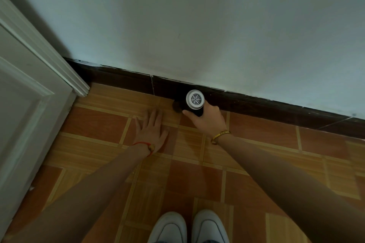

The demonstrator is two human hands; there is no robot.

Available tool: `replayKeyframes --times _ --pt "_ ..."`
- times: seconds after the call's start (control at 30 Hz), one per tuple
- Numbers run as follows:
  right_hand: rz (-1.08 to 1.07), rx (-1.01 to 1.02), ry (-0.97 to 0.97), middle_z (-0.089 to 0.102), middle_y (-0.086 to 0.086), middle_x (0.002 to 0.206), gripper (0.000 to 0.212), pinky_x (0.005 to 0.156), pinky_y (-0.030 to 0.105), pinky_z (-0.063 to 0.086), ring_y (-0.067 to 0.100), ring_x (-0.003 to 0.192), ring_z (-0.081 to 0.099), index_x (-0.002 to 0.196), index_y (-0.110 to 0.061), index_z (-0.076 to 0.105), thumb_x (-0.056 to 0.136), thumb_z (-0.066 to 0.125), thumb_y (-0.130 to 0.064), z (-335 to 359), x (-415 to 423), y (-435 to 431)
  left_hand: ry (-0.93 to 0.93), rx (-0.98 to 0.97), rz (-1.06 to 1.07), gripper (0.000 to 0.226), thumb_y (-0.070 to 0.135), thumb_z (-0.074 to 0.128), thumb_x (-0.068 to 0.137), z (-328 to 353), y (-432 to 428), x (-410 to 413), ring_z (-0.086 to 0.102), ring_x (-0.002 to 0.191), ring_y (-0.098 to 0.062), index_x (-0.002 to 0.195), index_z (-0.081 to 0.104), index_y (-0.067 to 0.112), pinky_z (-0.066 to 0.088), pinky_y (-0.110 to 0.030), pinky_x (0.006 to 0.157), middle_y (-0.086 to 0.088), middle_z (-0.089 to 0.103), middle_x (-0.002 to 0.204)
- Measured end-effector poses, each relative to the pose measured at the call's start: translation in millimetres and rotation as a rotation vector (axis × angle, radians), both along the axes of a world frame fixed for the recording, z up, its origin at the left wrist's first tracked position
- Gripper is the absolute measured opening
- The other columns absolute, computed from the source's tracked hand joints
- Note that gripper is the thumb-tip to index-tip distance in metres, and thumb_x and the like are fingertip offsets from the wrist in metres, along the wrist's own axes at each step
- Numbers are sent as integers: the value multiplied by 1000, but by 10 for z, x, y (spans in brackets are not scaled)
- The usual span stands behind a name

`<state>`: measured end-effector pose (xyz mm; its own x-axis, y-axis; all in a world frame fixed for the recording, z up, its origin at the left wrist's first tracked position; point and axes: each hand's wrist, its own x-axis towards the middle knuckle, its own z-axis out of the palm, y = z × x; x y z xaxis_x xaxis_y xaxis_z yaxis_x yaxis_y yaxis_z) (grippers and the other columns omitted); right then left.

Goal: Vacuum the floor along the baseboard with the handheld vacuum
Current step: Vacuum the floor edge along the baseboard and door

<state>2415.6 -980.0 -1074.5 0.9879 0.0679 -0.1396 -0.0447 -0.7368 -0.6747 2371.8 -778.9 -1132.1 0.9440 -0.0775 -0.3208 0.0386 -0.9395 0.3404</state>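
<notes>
The right hand (207, 119) grasps the handheld vacuum (195, 99), nose at the twelve-o'clock baseboard (256, 104) to reach the floor (197, 183) edge, while the released left hand (151, 130) likely steadies.

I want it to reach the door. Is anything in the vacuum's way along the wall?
Nothing visible. The floor by the baseboard looks bare from the vacuum to the door frame. The left hand lies flat nearby, just short of that strip.
</notes>
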Motion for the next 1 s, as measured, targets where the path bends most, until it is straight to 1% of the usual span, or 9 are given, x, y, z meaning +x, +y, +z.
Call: replayKeyframes --times 0.2,0.3,0.4,0.47,0.5,0.6,0.8,0.9,1.0 --pt "-22 -19 6 74 2 111 65 85 43 59 23 104 69 136 -21 56 85 68 -58 15 5 -54 6 5 -7 69 49 28 102 18 -25 0 -17 150 -24 157 -2 21 -11 -55 119 -2 -9 165" --pt "-25 -10 5 74 2 113 66 86 44 59 23 106 68 137 -20 56 84 69 -58 17 -8 -78 8 8 -15 68 49 28 102 39 -47 3 -17 150 -25 157 -1 20 -12 -54 119 -2 -8 165" --pt "-18 -1 20 73 1 113 71 88 45 58 23 108 67 137 -21 55 81 66 -64 38 -24 -100 -4 15 -25 68 48 29 102 51 -78 9 -14 151 -26 157 2 20 -11 -55 119 -3 -6 166" --pt "-27 3 17 73 0 113 77 88 46 58 25 110 66 136 -22 55 77 61 -71 45 -38 -117 -5 20 -27 67 48 29 102 55 -97 19 -13 151 -26 157 2 20 -11 -55 119 -3 -5 166" --pt "-31 0 14 73 0 113 77 88 46 58 26 111 65 136 -22 55 77 60 -71 46 -43 -124 -2 17 -27 67 48 29 102 57 -109 26 -13 151 -26 157 3 21 -12 -54 118 -3 -5 166" --pt "-36 -3 13 73 0 114 68 88 43 58 23 111 65 136 -22 56 82 66 -63 33 -44 -157 1 9 -33 67 49 29 102 52 -151 43 -13 151 -27 157 4 21 -12 -54 118 -3 -5 166" --pt "-48 8 17 73 0 112 74 88 45 58 24 110 65 135 -25 56 77 61 -71 31 -62 -241 -16 6 -60 67 48 31 102 9 -220 75 -12 152 -27 157 6 20 -10 -54 119 -4 -4 166" --pt "-75 28 10 73 2 114 67 89 44 58 23 110 66 135 -21 58 82 69 -61 16 -54 -288 -20 11 -76 66 45 32 103 -1 -254 84 -12 151 -28 157 5 20 -9 -55 119 -5 -3 166" --pt "-54 49 18 73 2 116 62 92 41 57 22 112 66 135 -18 59 85 72 -53 18 -40 -337 -23 8 -86 66 45 32 103 1 -290 92 -11 151 -28 157 4 20 -9 -55 119 -5 -2 166"
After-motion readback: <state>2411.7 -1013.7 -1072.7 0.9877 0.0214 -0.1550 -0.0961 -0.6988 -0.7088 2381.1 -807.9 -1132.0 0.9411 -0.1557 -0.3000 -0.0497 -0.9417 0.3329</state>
